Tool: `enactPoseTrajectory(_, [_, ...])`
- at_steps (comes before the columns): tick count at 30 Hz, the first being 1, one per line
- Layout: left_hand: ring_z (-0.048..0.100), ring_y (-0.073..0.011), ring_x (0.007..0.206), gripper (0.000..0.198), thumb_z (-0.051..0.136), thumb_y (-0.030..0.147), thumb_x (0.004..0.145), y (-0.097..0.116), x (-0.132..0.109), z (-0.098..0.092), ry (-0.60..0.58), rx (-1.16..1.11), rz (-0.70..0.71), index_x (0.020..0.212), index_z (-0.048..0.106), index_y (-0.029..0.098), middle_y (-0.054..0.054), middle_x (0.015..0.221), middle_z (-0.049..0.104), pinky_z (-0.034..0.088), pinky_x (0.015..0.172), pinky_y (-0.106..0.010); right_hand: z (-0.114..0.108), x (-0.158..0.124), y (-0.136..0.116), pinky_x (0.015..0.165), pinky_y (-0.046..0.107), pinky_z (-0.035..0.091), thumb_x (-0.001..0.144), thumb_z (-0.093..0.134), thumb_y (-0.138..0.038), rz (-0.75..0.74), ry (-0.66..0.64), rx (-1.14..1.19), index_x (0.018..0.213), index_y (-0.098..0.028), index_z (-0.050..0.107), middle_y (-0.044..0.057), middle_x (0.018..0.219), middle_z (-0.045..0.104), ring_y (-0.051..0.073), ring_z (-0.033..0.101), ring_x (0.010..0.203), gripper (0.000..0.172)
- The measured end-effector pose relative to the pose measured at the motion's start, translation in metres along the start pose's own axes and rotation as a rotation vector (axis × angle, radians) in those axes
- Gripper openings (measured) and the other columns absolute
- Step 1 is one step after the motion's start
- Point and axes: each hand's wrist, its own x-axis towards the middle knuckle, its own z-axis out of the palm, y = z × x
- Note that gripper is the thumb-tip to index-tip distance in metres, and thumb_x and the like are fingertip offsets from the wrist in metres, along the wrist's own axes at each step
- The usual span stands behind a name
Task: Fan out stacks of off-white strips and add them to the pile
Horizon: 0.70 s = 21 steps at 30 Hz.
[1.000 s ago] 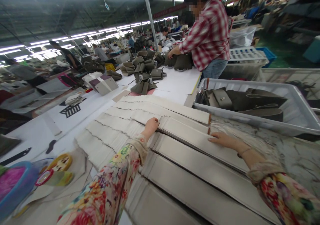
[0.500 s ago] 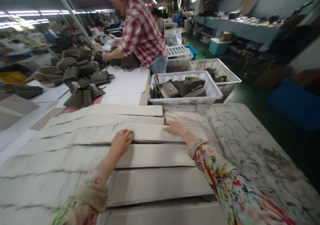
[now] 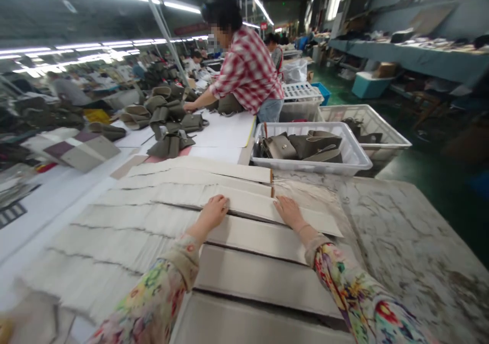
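Rows of overlapping cream strips (image 3: 263, 285) cover the table in front of me; I cannot tell whether they are cloth or board. My left hand (image 3: 214, 212) rests on one of the farther rows, fingers slightly bent and laid over a long pale strip (image 3: 252, 204). On the far edge of that same strip lies my right hand (image 3: 290, 212), fingertips a little apart and pointing left. The strip's right end sticks out past my right hand. Left of my left hand, the rows fan out in many thin layers.
A white bin (image 3: 311, 163) of dark grey pouches stands behind the strips, with another pale bin (image 3: 370, 125) beyond it. More pouches (image 3: 171, 125) are piled at the far left. A co-worker (image 3: 248, 69) in a checked shirt leans there. Right lies a stained marbled tabletop (image 3: 412, 232).
The view has swung left, so everything sits farther right. Both my hands stay on the same strip, with little visible movement against it. The co-worker's arm still reaches toward the pouches.
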Motion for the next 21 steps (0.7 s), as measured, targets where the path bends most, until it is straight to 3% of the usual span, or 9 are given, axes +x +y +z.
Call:
enactPoseTrajectory(2, [0.043, -0.0189, 0.111, 0.036, 0.043, 0.028, 0.080, -0.003, -0.010, -0.012, -0.034, -0.113, 0.022, 0.114, 0.050, 0.015, -0.010, 0.119, 0.049, 0.033, 0.097, -0.033, -0.006, 0.003, -0.001, 0.097, 0.035, 0.027, 0.086, 0.023, -0.040, -0.030, -0.014, -0.033, 0.120, -0.014, 0.044, 0.012, 0.117, 0.053, 0.019, 0.044, 0.112, 0.047])
enactPoseTrajectory(4, [0.041, -0.0184, 0.114, 0.040, 0.042, 0.030, 0.081, -0.007, -0.034, -0.028, 0.010, -0.193, 0.021, 0.118, 0.047, 0.014, -0.011, 0.122, 0.048, 0.031, 0.100, -0.033, -0.014, 0.007, -0.004, 0.095, 0.039, 0.030, 0.084, 0.025, -0.041, -0.061, -0.011, -0.066, 0.121, -0.012, 0.042, 0.015, 0.119, 0.052, 0.023, 0.044, 0.113, 0.050])
enactPoseTrajectory(6, [0.041, -0.0188, 0.114, 0.041, 0.041, 0.030, 0.081, -0.011, -0.075, -0.043, 0.096, -0.216, -0.018, 0.118, 0.047, 0.014, -0.011, 0.123, 0.048, 0.031, 0.101, -0.033, -0.020, 0.010, -0.011, 0.095, 0.042, 0.031, 0.083, 0.027, -0.040, -0.105, 0.007, -0.089, 0.123, -0.009, 0.040, 0.018, 0.122, 0.048, 0.026, 0.041, 0.116, 0.052])
enactPoseTrajectory(8, [0.043, -0.0189, 0.113, 0.038, 0.040, 0.029, 0.081, -0.016, -0.133, -0.051, 0.150, -0.224, -0.088, 0.116, 0.049, 0.017, -0.010, 0.122, 0.049, 0.032, 0.100, -0.033, -0.021, 0.011, -0.026, 0.096, 0.044, 0.031, 0.082, 0.027, -0.039, -0.163, 0.046, -0.107, 0.123, -0.007, 0.038, 0.019, 0.124, 0.046, 0.027, 0.039, 0.118, 0.053])
enactPoseTrajectory(10, [0.042, -0.0179, 0.114, 0.037, 0.036, 0.032, 0.083, -0.026, -0.207, -0.048, 0.188, -0.237, -0.197, 0.116, 0.050, 0.023, -0.006, 0.124, 0.048, 0.032, 0.100, -0.032, -0.015, 0.009, -0.051, 0.096, 0.045, 0.031, 0.082, 0.027, -0.040, -0.248, 0.087, -0.111, 0.123, -0.008, 0.037, 0.018, 0.123, 0.047, 0.027, 0.039, 0.118, 0.054])
enactPoseTrajectory(12, [0.044, -0.0175, 0.113, 0.036, 0.036, 0.036, 0.082, -0.041, -0.294, -0.033, 0.217, -0.241, -0.388, 0.113, 0.051, 0.028, -0.003, 0.122, 0.050, 0.035, 0.099, -0.030, -0.006, 0.003, -0.086, 0.096, 0.046, 0.032, 0.082, 0.026, -0.043, -0.358, 0.107, -0.091, 0.123, -0.010, 0.037, 0.017, 0.123, 0.047, 0.026, 0.039, 0.117, 0.054])
enactPoseTrajectory(16, [0.049, -0.0218, 0.108, 0.038, 0.037, 0.037, 0.077, -0.058, -0.487, 0.021, 0.290, -0.181, -0.938, 0.105, 0.057, 0.021, -0.007, 0.114, 0.056, 0.037, 0.096, -0.037, 0.003, -0.027, -0.189, 0.096, 0.049, 0.033, 0.079, 0.025, -0.049, -0.613, 0.044, 0.055, 0.121, -0.011, 0.040, 0.017, 0.124, 0.046, 0.028, 0.038, 0.118, 0.059])
enactPoseTrajectory(19, [0.049, -0.0217, 0.108, 0.036, 0.037, 0.030, 0.075, -0.022, -0.614, 0.063, 0.276, -0.137, -1.288, 0.103, 0.057, 0.021, -0.007, 0.113, 0.056, 0.036, 0.097, -0.038, -0.007, -0.068, -0.274, 0.097, 0.044, 0.037, 0.077, 0.027, -0.054, -0.841, -0.171, 0.289, 0.124, -0.024, 0.037, 0.011, 0.125, 0.047, 0.024, 0.039, 0.118, 0.057])
enactPoseTrajectory(21, [0.048, -0.0206, 0.110, 0.038, 0.040, 0.024, 0.070, 0.020, -0.669, 0.083, 0.192, -0.188, -1.481, 0.105, 0.056, 0.024, -0.005, 0.116, 0.055, 0.035, 0.098, -0.035, -0.013, -0.101, -0.326, 0.090, 0.036, 0.045, 0.076, 0.029, -0.058, -1.008, -0.370, 0.365, 0.124, -0.042, 0.029, 0.004, 0.123, 0.049, 0.019, 0.045, 0.114, 0.051])
